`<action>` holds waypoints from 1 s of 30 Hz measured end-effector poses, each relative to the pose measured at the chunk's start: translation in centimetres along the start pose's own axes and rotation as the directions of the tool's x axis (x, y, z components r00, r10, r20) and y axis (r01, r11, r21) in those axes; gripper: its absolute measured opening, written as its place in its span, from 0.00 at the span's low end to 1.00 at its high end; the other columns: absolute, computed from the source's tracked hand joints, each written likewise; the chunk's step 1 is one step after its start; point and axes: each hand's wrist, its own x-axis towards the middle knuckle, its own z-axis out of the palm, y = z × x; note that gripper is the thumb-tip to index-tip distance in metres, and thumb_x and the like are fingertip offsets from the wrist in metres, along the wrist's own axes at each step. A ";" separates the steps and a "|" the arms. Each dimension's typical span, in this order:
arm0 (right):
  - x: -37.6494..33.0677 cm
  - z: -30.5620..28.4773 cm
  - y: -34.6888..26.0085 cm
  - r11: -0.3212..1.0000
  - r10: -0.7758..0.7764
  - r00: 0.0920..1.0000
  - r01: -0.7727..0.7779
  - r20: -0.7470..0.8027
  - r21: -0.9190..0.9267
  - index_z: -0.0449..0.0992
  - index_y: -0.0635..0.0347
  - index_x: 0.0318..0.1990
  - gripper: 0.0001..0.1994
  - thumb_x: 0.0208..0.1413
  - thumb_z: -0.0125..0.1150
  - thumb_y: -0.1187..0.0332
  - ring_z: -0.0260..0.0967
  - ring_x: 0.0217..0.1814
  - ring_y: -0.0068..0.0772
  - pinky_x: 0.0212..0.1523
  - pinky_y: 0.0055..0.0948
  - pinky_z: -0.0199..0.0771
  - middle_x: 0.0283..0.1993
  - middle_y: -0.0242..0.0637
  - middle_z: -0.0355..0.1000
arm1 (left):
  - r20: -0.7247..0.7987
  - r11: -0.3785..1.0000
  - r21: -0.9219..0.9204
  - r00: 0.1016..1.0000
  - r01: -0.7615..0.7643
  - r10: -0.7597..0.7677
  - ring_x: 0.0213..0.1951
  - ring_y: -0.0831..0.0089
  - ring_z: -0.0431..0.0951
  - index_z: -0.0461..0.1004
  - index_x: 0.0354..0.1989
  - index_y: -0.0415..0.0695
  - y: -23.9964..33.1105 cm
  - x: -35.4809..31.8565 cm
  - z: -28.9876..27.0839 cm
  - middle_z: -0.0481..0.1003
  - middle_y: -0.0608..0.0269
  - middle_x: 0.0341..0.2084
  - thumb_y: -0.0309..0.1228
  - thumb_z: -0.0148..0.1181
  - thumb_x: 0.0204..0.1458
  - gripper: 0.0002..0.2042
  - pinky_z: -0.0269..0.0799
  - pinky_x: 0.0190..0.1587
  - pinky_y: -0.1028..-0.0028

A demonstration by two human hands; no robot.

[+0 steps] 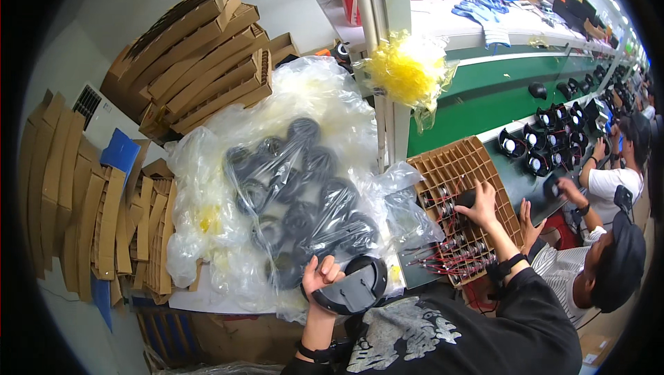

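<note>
Beside the green panel (484, 84), a post (394, 136) bearing yellow film (407, 69) partly blocks access. The black shirt (505, 326) carries an illegible pale print (401, 330). Clear plastic sheeting (197, 174) covers black housings (301, 219). Above a divided cardboard tray (456, 159) containing red-wired components (453, 252), the right hand (485, 207) grips a dark part (467, 198). The left hand (321, 278) grasps a black shell (354, 286) at the near edge.

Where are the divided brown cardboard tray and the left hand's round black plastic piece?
Divided brown cardboard tray (454, 160), head view: bare upper cells.
Round black plastic piece (353, 288), head view: broad dark face.
</note>
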 end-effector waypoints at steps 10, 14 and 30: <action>-1.9 -13.0 -21.6 0.463 -0.704 0.654 0.128 0.277 0.877 0.77 0.61 0.42 0.13 0.46 0.65 0.75 0.73 0.38 0.26 0.40 0.27 0.73 0.37 0.36 0.76 | -0.023 0.996 -0.082 0.999 -0.028 0.026 0.17 0.80 0.49 0.58 0.23 0.48 1.2 0.3 0.2 0.50 0.73 0.12 0.46 0.42 0.60 0.18 0.49 0.22 0.77; 2.4 -18.4 -20.5 0.581 -0.287 0.894 0.448 -0.344 0.680 0.76 0.61 0.26 0.03 0.48 0.63 0.78 0.68 0.28 0.20 0.30 0.21 0.67 0.25 0.30 0.72 | -0.349 0.831 0.230 0.755 -0.506 0.556 0.32 0.64 0.71 0.67 0.26 0.45 5.6 -3.9 0.0 0.71 0.60 0.24 0.47 0.42 0.57 0.18 0.67 0.44 0.62; 13.5 -20.4 -26.3 0.857 -0.248 0.351 0.515 -0.903 -0.035 0.69 0.54 0.54 0.31 0.40 0.71 0.58 0.56 0.58 0.50 0.56 0.41 0.58 0.56 0.48 0.60 | -0.373 0.868 0.261 0.786 -0.422 0.493 0.35 0.57 0.78 0.69 0.20 0.50 4.3 -1.0 1.2 0.78 0.58 0.26 0.42 0.50 0.52 0.13 0.73 0.42 0.57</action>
